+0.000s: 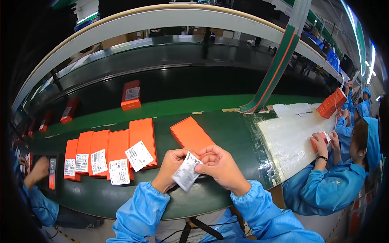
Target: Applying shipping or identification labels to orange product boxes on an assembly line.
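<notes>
Close in front of me, a small white printed label (185,176) is between my two hands, slightly blurred. My left hand (168,166) grips its left edge, the fingertips partly hidden behind it. From the other side my right hand (223,167) pinches it, thumb on the printed face. Just beyond my hands lies an orange box (192,133) on the green workbench (219,202), its near end hidden by my fingers. To the left, several orange boxes (141,131) stand in a slanted row with white labels (139,156) on them, some labels sticking out past the box edges.
Behind the bench runs a dark conveyor (170,83) carrying orange boxes (131,95). A green-and-grey post (275,69) rises at its edge. At right, a co-worker in blue (332,182) handles a red box beside a plastic-covered board (287,133). Another person's hand (38,170) is at left.
</notes>
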A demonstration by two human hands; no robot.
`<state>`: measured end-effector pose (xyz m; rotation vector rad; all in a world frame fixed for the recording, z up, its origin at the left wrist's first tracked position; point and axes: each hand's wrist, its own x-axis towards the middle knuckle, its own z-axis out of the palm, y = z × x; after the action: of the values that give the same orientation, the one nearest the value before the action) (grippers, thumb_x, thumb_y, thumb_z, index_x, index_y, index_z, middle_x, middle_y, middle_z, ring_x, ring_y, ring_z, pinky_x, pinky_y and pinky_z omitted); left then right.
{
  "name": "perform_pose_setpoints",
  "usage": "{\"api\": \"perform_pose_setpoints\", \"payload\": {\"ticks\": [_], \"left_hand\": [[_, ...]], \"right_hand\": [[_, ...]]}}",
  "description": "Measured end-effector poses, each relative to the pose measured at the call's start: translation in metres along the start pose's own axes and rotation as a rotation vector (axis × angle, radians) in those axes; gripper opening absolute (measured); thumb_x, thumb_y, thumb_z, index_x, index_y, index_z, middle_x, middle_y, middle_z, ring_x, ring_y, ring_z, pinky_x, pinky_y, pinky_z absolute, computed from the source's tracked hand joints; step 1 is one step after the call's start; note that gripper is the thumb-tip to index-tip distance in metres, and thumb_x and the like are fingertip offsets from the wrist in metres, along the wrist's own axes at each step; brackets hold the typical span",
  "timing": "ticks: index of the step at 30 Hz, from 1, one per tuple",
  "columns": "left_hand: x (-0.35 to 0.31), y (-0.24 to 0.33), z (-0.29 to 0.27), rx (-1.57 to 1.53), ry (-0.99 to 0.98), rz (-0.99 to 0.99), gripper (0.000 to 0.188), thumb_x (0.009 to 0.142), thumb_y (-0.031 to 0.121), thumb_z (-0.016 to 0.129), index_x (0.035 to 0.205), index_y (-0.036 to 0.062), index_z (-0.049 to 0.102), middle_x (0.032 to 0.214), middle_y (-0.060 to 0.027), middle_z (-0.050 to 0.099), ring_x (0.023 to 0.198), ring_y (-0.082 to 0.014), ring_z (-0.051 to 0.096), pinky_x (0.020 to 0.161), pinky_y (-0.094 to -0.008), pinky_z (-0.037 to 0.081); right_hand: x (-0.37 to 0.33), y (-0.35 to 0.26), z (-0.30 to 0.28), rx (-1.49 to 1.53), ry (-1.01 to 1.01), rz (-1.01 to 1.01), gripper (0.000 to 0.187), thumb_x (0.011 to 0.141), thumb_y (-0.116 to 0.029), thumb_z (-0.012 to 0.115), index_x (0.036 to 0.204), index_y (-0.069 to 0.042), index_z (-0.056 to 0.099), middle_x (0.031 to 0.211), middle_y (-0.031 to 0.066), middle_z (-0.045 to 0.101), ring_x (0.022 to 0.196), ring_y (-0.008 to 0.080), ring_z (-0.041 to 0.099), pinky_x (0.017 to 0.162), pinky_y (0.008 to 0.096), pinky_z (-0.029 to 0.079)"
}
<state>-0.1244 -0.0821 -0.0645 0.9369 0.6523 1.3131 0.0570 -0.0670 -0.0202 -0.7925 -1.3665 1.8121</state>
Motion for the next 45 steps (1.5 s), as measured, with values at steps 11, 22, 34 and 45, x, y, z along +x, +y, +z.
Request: {"api": "perform_pose_setpoints", "payload": {"ticks": [11, 22, 34, 45], "left_hand": [[-0.005, 0.009, 0.001, 0.042, -0.137, -0.021, 0.013, 0.082, 0.003, 0.076, 0.091, -0.0020, 0.069, 0.090, -0.0061, 0.067, 0.075, -0.0130, 0.068, 0.065, -0.0247, 0.056], [-0.001, -0.001, -0.002, 0.393, 0.062, 0.242, 0.013, 0.083, -0.001, 0.074, 0.093, -0.0059, 0.068, 0.089, -0.0045, 0.065, 0.078, -0.0096, 0.064, 0.070, -0.0230, 0.054], [-0.003, 0.025, -0.019, 0.245, 0.429, 0.448, 0.005, 0.089, 0.003, 0.054, 0.085, 0.0032, 0.055, 0.080, -0.0007, 0.058, 0.075, -0.0068, 0.057, 0.067, -0.0238, 0.047], [-0.005, 0.043, -0.030, -0.113, 0.448, 0.456, 0.022, 0.098, 0.020, 0.040, 0.093, 0.0058, 0.056, 0.072, -0.0077, 0.061, 0.062, -0.0147, 0.061, 0.058, -0.0286, 0.050]], "right_hand": [[0.006, 0.002, -0.014, 0.125, -0.172, 0.146, 0.036, 0.082, 0.001, 0.077, 0.109, -0.004, 0.053, 0.091, 0.0088, 0.070, 0.083, 0.0138, 0.068, 0.078, 0.0260, 0.055], [-0.006, 0.005, 0.010, -0.553, 0.242, -0.319, 0.033, 0.082, -0.006, 0.078, 0.113, 0.001, 0.069, 0.088, 0.0058, 0.070, 0.085, 0.0146, 0.068, 0.077, 0.0262, 0.055], [0.013, -0.036, -0.036, -0.244, 0.463, -0.204, 0.010, 0.085, -0.007, 0.073, 0.089, 0.001, 0.067, 0.077, 0.0027, 0.067, 0.069, 0.0076, 0.061, 0.065, 0.0223, 0.050], [0.053, -0.011, -0.066, -0.439, 0.280, 0.092, 0.010, 0.083, -0.003, 0.075, 0.086, 0.002, 0.067, 0.080, 0.0076, 0.071, 0.070, 0.0102, 0.065, 0.065, 0.0229, 0.052]]}}
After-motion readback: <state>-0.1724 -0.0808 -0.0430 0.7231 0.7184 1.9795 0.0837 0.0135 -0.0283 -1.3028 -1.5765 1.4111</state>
